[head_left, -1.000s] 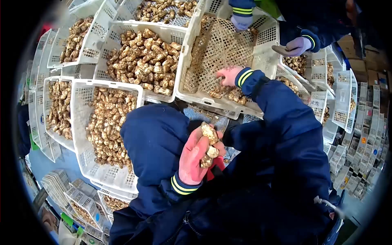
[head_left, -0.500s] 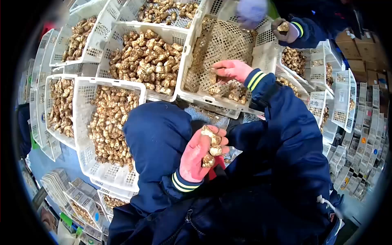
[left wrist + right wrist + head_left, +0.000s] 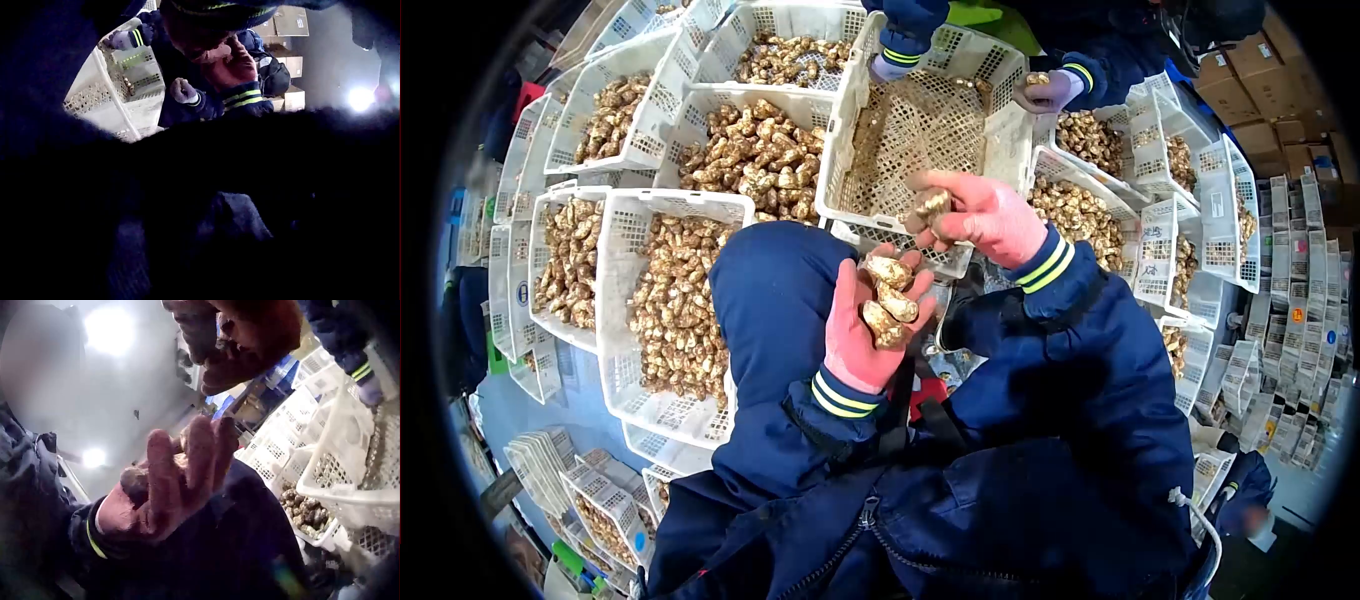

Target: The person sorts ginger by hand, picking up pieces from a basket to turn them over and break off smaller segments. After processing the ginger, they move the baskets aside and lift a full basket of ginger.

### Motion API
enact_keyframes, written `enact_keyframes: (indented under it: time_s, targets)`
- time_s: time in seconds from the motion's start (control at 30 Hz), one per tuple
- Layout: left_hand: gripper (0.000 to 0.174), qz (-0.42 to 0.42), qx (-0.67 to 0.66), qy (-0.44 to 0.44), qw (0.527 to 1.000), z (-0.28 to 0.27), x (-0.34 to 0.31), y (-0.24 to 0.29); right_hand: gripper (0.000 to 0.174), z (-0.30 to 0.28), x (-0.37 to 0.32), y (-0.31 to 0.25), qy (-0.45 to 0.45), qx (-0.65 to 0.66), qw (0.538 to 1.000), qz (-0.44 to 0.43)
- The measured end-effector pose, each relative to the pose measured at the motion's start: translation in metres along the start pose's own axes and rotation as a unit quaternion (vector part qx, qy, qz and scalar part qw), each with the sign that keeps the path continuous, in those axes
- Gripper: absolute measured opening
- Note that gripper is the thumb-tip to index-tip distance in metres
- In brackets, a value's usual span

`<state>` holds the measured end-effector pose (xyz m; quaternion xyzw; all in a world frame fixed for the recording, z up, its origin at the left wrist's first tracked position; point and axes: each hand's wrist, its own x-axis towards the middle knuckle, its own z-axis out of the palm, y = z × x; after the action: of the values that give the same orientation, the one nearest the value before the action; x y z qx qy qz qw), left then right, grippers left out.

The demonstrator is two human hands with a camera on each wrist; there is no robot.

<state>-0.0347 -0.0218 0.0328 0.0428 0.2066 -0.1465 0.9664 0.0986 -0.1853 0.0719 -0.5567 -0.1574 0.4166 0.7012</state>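
Note:
My left hand, in a pink glove, is turned palm up in front of my body and cradles several knobby brown-and-cream mushroom-like pieces between bent fingers and thumb. Above and to the right of it, my pink-gloved right hand pinches another such piece between thumb and fingers. The right wrist view shows the left hand's fingers curled round their pieces, with the right hand over them. Beyond both hands stands a white perforated crate with a dirt-specked bottom.
White crates heaped with the same pieces stand to the left, one crate close by my left sleeve. More filled crates line the right. Across the crate, another person's gloved hand holds a piece. Cardboard boxes are stacked at the back right.
My right hand has come up out of the crate with a piece and moved near the left hand. The left fingers have spread somewhat around their pieces. The head view has shifted.

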Motion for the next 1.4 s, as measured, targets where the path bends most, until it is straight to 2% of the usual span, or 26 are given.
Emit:
enact_keyframes:
  time_s: [0.07, 0.13, 0.17, 0.2, 0.23, 0.27, 0.33, 0.37, 0.47, 0.53, 0.6, 0.67, 0.73, 0.8, 0.87, 0.9, 0.93, 1.0, 1.03, 1.07, 1.1, 1.13, 1.2, 1.27, 1.33, 1.4]
  targets:
    - [0.046, 0.012, 0.0, 0.031, 0.999, -0.003, 0.001, -0.001, 0.054, 0.013, -0.009, -0.006, 0.007, -0.061, 0.998, -0.004]
    - [0.047, 0.028, -0.006, 0.016, 0.999, -0.003, 0.002, -0.003, 0.05, 0.032, -0.013, 0.004, 0.072, -0.214, 0.973, -0.054]
    - [0.048, 0.025, -0.002, 0.016, 1.0, -0.002, 0.002, -0.004, 0.047, 0.035, -0.015, 0.012, 0.07, -0.252, 0.964, -0.044]
    - [0.049, 0.02, 0.001, 0.015, 1.0, -0.002, 0.002, -0.004, 0.048, 0.039, -0.014, 0.024, 0.083, -0.377, 0.916, -0.106]
    - [0.053, 0.011, 0.019, 0.022, 1.0, -0.011, 0.005, -0.003, 0.055, 0.045, -0.012, 0.027, 0.055, -0.435, 0.891, -0.119]
    - [0.057, 0.157, 0.355, -0.042, 0.921, -0.024, 0.003, -0.008, 0.068, 0.051, -0.01, 0.041, 0.037, -0.44, 0.887, -0.131]
    - [0.058, 0.103, 0.252, 0.045, 0.961, -0.059, 0.012, -0.004, 0.08, 0.065, -0.011, 0.058, 0.037, -0.452, 0.887, -0.089]
    - [0.058, -0.002, 0.052, 0.024, 0.998, -0.03, 0.006, 0.002, 0.078, 0.068, -0.009, 0.064, 0.05, -0.444, 0.891, -0.086]
    - [0.06, -0.002, 0.049, 0.016, 0.999, -0.034, 0.008, 0.002, 0.069, 0.063, -0.002, 0.069, 0.038, -0.366, 0.928, -0.059]
    - [0.063, 0.008, 0.028, 0.006, 1.0, -0.036, 0.009, 0.002, 0.061, 0.062, 0.005, 0.074, 0.06, -0.38, 0.921, -0.062]
    - [0.064, 0.007, 0.08, 0.041, 0.996, -0.031, 0.007, 0.003, 0.06, 0.062, 0.001, 0.079, 0.078, -0.371, 0.923, -0.068]
    - [0.066, 0.019, 0.051, 0.039, 0.998, -0.029, 0.007, -0.001, 0.059, 0.063, 0.001, 0.082, 0.116, -0.36, 0.924, -0.06]
    - [0.068, 0.011, 0.093, 0.043, 0.995, -0.022, 0.006, -0.001, 0.061, 0.059, 0.001, 0.081, 0.124, -0.372, 0.916, -0.082]
    - [0.069, -0.004, 0.108, 0.044, 0.993, -0.017, 0.008, -0.002, 0.06, 0.054, 0.0, 0.078, 0.14, -0.359, 0.922, -0.049]
    - [0.068, -0.024, 0.105, -0.009, 0.994, -0.012, 0.01, -0.004, 0.059, 0.04, 0.0, 0.068, 0.157, -0.384, 0.902, -0.119]
    - [0.065, -0.015, 0.092, -0.027, 0.995, -0.013, 0.008, -0.005, 0.06, 0.027, -0.005, 0.06, 0.153, -0.365, 0.913, -0.095]
    - [0.061, 0.01, 0.107, -0.001, 0.994, -0.012, 0.008, -0.007, 0.061, 0.016, -0.015, 0.037, 0.148, -0.346, 0.924, -0.069]
    - [0.058, 0.018, 0.164, -0.01, 0.986, -0.019, 0.007, -0.004, 0.062, -0.018, -0.042, 0.002, 0.218, -0.315, 0.924, -0.009]
    - [0.056, 0.016, 0.169, -0.003, 0.985, -0.02, 0.007, -0.004, 0.062, -0.051, -0.057, 0.005, 0.249, -0.467, 0.836, -0.142]
    - [0.053, 0.01, 0.166, 0.011, 0.986, -0.019, 0.007, -0.003, 0.06, -0.08, -0.073, 0.0, 0.269, -0.326, 0.901, -0.099]
    - [0.051, 0.007, 0.172, 0.009, 0.985, -0.021, 0.008, -0.003, 0.062, -0.107, -0.098, -0.009, 0.304, -0.519, 0.793, -0.092]
    - [0.05, 0.002, 0.178, 0.008, 0.984, -0.022, 0.008, -0.004, 0.065, -0.133, -0.12, -0.012, 0.35, -0.538, 0.767, -0.01]
    - [0.047, -0.008, 0.173, 0.012, 0.985, -0.019, 0.009, -0.007, 0.065, -0.184, -0.161, 0.004, 0.375, -0.634, 0.666, 0.115]
    - [0.044, -0.051, 0.19, -0.002, 0.981, -0.019, 0.011, -0.009, 0.065, -0.213, -0.178, 0.015, 0.358, -0.656, 0.588, 0.31]
    - [0.042, -0.057, 0.185, 0.009, 0.981, -0.015, 0.013, -0.011, 0.056, -0.214, -0.158, 0.017, 0.354, -0.67, 0.599, 0.259]
    - [0.042, -0.087, 0.184, 0.013, 0.979, -0.017, 0.015, -0.012, 0.046, -0.195, -0.105, 0.01, 0.281, -0.578, 0.733, 0.222]
